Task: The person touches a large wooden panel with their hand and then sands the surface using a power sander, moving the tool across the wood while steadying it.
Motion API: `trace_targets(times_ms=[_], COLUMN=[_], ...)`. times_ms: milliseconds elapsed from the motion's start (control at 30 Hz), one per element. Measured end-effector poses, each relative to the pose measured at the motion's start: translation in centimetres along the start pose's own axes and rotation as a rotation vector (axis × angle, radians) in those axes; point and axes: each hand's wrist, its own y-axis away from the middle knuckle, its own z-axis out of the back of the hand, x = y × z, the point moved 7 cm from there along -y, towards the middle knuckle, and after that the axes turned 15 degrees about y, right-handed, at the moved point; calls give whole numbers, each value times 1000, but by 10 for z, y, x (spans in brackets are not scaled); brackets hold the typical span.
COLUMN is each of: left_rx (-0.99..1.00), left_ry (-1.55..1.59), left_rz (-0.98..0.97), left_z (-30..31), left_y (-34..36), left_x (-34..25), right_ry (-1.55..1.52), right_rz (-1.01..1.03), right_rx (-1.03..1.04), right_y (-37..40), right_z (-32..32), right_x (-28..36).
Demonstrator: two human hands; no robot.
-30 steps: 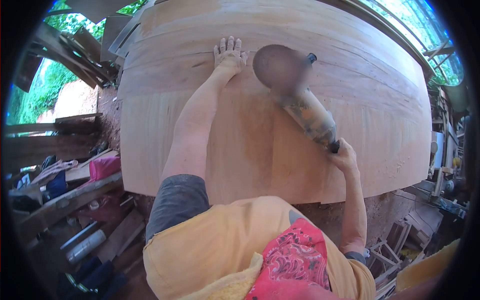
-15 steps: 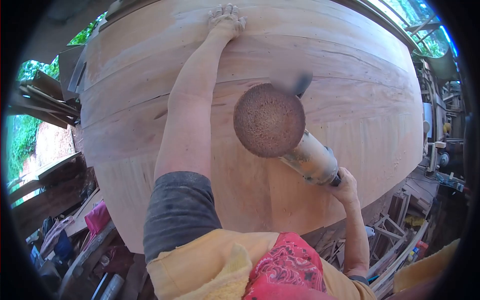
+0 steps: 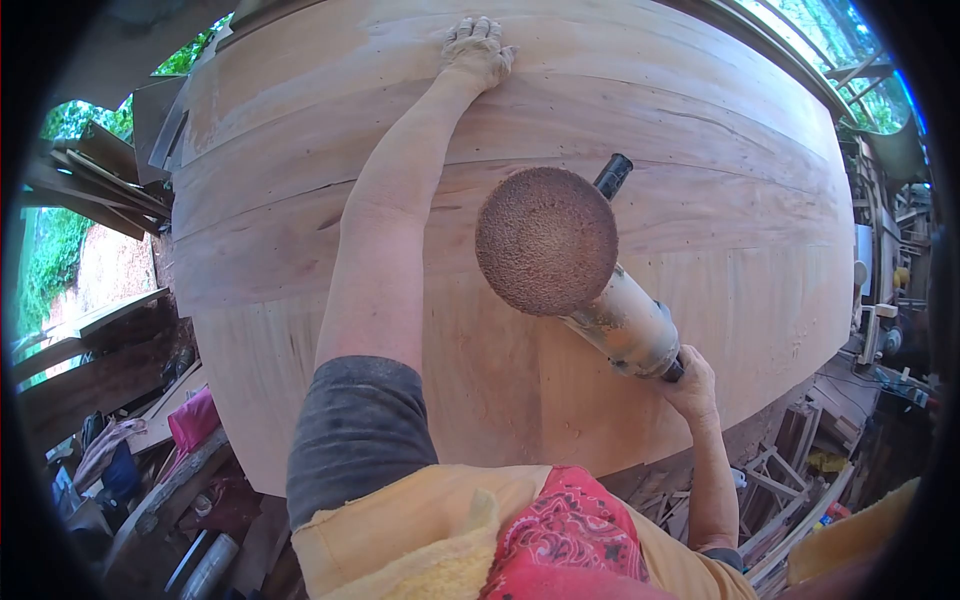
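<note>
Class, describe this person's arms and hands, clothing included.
The left hand and right hand are gloveless, pale dust apparently on the left fingers. The left sleeve is short and dark grey; the right sleeve shows only a dark edge below a yellow top.

The wooden panel (image 3: 700,290) is running out of view at the top. The right hand (image 3: 697,388) is partly hiding the black handle (image 3: 674,371) of the sander (image 3: 632,328). The red bandana (image 3: 572,530) is being cut off below.

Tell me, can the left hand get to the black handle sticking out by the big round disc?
Probably yes. The left hand rests on the wood, holding nothing that I can see, and only bare wood shows between it and the black handle beside the disc.
</note>
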Motion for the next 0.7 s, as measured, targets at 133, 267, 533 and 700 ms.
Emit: trace_targets(times_ms=[133,267,533,700], left_rx=[74,124,98,146], left_ry=[43,85,86,282], left_rz=[-14,-75,-143,-91], left_z=[12,4,-16,7], left_y=[-3,-18,-26,23], left_x=[-8,-17,-30,-34], right_ry=[10,2,-11,-36], right_rz=[28,14,0,-29], right_rx=[-36,0,15,51], right_y=[-3,-2,-4,-2], right_z=[-1,-2,-1,-1], right_x=[1,3,3,1])
